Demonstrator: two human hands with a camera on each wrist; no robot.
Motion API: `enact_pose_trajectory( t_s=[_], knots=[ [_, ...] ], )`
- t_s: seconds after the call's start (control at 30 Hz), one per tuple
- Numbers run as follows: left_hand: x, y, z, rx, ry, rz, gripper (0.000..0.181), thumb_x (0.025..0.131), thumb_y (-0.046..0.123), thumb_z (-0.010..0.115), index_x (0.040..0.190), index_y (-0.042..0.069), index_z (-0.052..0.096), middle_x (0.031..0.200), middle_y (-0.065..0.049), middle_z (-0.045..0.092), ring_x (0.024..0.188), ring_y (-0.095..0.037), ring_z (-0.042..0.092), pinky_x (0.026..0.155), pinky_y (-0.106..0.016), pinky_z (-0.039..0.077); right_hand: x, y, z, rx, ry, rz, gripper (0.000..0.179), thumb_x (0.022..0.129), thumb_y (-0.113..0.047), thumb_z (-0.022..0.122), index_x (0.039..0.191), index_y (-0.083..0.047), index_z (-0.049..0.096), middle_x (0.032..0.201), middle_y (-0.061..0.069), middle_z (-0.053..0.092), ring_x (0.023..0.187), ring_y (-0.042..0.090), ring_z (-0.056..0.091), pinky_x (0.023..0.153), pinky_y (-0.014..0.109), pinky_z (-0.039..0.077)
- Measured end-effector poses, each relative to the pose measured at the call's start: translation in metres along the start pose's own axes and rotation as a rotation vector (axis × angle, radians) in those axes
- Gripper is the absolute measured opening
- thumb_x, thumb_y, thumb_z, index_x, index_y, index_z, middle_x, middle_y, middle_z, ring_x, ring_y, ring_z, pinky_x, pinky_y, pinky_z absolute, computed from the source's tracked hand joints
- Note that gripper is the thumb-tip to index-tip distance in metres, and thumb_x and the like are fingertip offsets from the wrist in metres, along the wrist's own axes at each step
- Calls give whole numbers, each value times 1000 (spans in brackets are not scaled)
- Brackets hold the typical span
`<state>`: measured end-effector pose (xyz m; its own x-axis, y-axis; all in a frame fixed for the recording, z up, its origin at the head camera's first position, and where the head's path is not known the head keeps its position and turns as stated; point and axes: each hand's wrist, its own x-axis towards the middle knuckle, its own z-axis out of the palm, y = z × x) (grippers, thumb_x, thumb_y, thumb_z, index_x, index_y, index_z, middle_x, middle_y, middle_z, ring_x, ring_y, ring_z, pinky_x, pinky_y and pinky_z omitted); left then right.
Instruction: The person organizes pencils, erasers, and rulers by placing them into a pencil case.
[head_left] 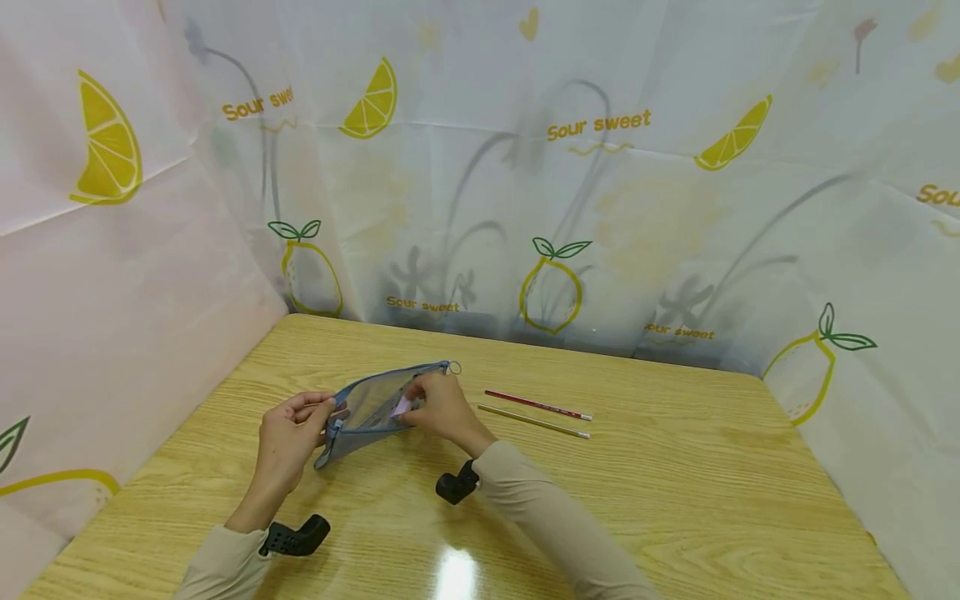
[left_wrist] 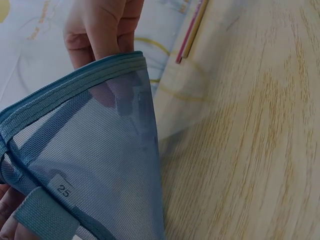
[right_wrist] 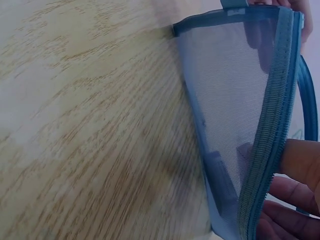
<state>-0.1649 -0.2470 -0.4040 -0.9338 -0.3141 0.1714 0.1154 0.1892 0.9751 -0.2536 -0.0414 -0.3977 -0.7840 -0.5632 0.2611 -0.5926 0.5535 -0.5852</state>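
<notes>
A blue mesh zip pouch (head_left: 367,432) is held tilted above the wooden table, its zipper undone and its mouth spread. My left hand (head_left: 285,442) grips the pouch's left end by the edge. At the right part of the mouth, my right hand (head_left: 444,410) reaches in, pinching a small pale pink block (head_left: 402,407) between thumb and fingers. Through the mesh in the right wrist view, a small dark oblong piece (right_wrist: 220,182) shows low in the pouch; its kind is unclear. A label reading 25 (left_wrist: 64,190) shows at the pouch's end in the left wrist view.
Right of the pouch, a red pencil (head_left: 536,405) and a gold pencil (head_left: 534,421) lie side by side on the wooden table (head_left: 675,500). A white lemon-print cloth (head_left: 465,192) hangs behind and along the sides. Each wrist wears a black camera mount (head_left: 296,536).
</notes>
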Motion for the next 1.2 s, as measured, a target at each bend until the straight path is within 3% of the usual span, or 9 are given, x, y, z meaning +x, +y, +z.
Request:
enact_pose_trajectory(
  t_s=[0.33,0.5,0.57,0.73,0.93,1.2],
  knots=[
    [1,0,1,4,1,5,28,98,11,58,115,-12,62,93,-11,73,75,-6,68,60,-27,56,3,1,3,-15,-13,32,20,77,-15,85,90,-7,72,87,0,67,79,10,60,72,24,49],
    [0,0,1,3,-1,1,29,99,12,58,115,-12,61,94,-11,73,76,-6,69,61,-26,56,3,2,4,-46,-15,15,20,78,-17,84,91,-8,73,88,-2,68,80,10,60,88,35,44],
    [0,0,1,2,-2,4,29,99,13,58,115,-12,61,94,-11,73,76,-6,69,61,-26,56,3,2,4,-42,-16,9,19,79,-16,83,92,-8,73,90,-1,69,81,11,60,90,37,43],
    [0,1,1,8,7,5,28,98,11,58,114,-12,62,91,-9,73,73,-7,68,60,-27,56,1,3,3,3,-22,20,19,80,-10,80,96,-5,73,95,5,70,84,14,62,76,27,50],
    [1,0,1,8,8,3,27,98,11,59,113,-12,62,89,-5,73,72,-8,67,59,-27,56,0,3,2,7,-11,19,18,81,-9,77,98,-5,74,97,4,71,93,17,63,78,27,51],
    [1,0,1,-12,2,-4,29,99,11,58,114,-13,61,89,-3,73,73,-8,68,60,-27,56,-3,2,-2,46,13,-2,17,82,-5,73,99,-2,73,97,7,71,92,19,65,78,24,51]
  ],
)
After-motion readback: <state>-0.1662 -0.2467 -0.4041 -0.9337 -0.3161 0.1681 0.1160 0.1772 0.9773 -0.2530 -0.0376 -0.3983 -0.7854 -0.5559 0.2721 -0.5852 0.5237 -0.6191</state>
